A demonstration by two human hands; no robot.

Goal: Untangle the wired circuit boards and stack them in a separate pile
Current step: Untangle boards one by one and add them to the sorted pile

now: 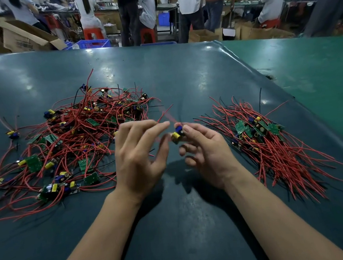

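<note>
Dark green table mat (169,69), bare strip down the middle between the heaps; its raised right edge runs just beside the sorted stack. Tangled pile (68,147) on the left is the larger, so most work looks left. Sorted pile (268,145) on the right, wires combed parallel. Left hand (137,156) loosely spread, possibly on a blurred wire; can't tell. Right hand (203,149) pinches one circuit board (177,134) at its fingertips, held mid-air between the piles.

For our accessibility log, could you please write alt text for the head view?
The right hand pinches a small circuit board above a dark table, left hand open beside it, between a tangled pile and a stacked pile.
</note>
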